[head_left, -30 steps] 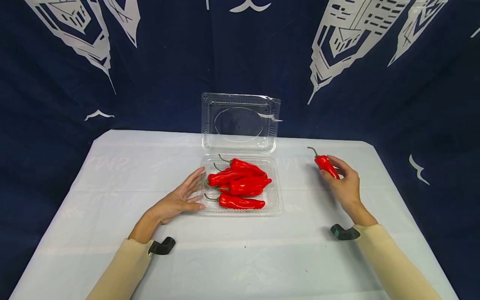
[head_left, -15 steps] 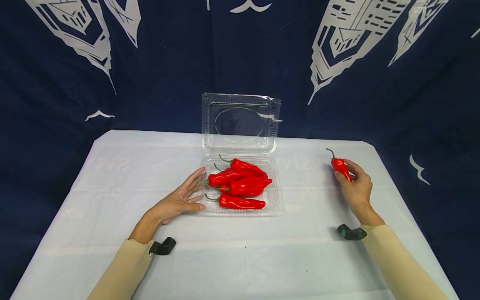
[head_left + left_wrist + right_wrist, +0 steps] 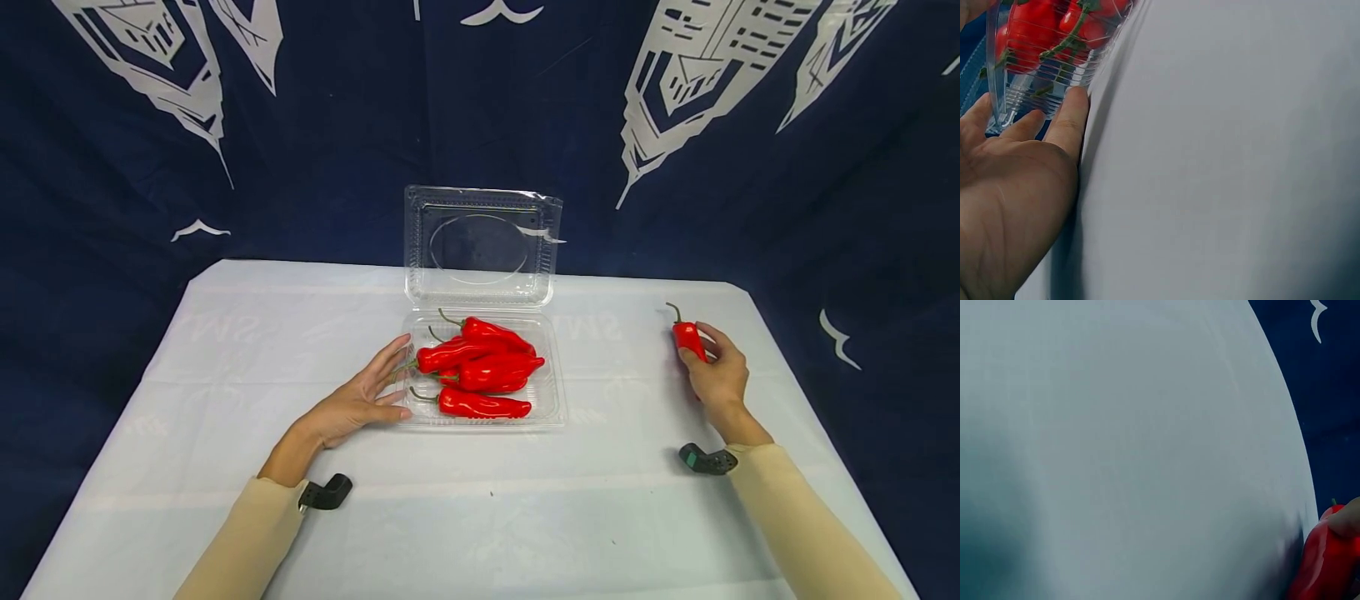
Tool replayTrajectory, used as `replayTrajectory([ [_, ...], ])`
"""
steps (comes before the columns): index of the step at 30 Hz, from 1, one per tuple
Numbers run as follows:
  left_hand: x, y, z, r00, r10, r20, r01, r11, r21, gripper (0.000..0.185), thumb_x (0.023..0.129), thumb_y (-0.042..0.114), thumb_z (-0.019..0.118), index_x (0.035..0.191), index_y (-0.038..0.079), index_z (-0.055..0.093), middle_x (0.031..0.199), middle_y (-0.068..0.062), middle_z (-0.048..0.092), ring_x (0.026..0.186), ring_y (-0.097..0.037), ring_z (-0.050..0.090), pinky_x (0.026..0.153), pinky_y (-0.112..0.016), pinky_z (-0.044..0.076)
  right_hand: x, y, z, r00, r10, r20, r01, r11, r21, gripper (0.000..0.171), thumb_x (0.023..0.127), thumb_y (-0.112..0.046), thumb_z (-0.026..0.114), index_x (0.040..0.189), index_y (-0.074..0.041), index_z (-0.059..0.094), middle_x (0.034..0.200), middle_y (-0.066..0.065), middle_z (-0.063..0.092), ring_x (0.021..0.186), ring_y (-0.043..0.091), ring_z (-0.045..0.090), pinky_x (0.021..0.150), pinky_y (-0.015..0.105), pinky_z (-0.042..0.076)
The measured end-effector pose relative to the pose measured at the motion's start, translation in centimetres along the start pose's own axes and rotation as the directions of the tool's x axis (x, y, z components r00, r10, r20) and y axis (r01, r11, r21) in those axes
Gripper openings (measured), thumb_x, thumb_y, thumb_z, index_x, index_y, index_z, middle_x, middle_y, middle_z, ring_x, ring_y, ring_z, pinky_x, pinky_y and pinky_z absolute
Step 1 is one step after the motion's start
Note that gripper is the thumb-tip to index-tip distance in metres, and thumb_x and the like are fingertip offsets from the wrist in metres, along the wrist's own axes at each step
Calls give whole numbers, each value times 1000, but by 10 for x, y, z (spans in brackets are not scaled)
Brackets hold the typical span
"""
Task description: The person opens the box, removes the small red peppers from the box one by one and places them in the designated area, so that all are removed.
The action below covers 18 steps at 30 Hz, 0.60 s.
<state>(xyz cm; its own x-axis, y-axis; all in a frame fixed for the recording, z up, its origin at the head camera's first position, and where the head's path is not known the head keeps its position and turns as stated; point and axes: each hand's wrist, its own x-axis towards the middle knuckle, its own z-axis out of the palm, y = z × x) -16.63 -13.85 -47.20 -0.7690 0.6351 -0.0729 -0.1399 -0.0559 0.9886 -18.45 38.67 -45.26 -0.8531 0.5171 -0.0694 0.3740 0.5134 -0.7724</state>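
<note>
A clear plastic clamshell container [image 3: 551, 408] stands at the middle of the table with its lid [image 3: 480, 292] raised at the back. Several red chili peppers [image 3: 491, 372] with green stems lie heaped inside it. My left hand [image 3: 352, 404] rests against the container's left side, fingers extended; the left wrist view shows the fingertips [image 3: 1072, 103] at its ribbed wall. Over at the right, my right hand [image 3: 720, 371] pinches one red chili pepper [image 3: 687, 338] between thumb and fingers, its stem pointing up and away. Only part of that pepper shows at the right wrist view's lower right corner.
A white cloth covers the table [image 3: 480, 517], whose right edge lies beyond my right hand. Behind it hangs a dark blue curtain [image 3: 337, 167] with white printed shapes. A black wrist camera [image 3: 326, 492] sits on the left sleeve, another wrist camera [image 3: 707, 459] on the right.
My right hand has moved to the right and slightly toward me with the chili pepper, away from the container. The left hand, the container and the heaped peppers stay put.
</note>
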Motion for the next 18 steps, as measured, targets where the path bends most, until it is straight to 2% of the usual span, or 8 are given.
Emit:
replayTrajectory([
  [18, 0, 2, 1, 1000, -9, -6, 9, 1000, 0, 111, 84, 1, 77, 162, 29, 2, 170, -4, -5, 155, -38, 1, 124, -60, 15, 6, 3, 1, 999, -15, 28, 16, 1000, -23, 63, 98, -6, 53, 156, -22, 36, 157, 16, 41, 138, 36, 43, 114, 53, 42],
])
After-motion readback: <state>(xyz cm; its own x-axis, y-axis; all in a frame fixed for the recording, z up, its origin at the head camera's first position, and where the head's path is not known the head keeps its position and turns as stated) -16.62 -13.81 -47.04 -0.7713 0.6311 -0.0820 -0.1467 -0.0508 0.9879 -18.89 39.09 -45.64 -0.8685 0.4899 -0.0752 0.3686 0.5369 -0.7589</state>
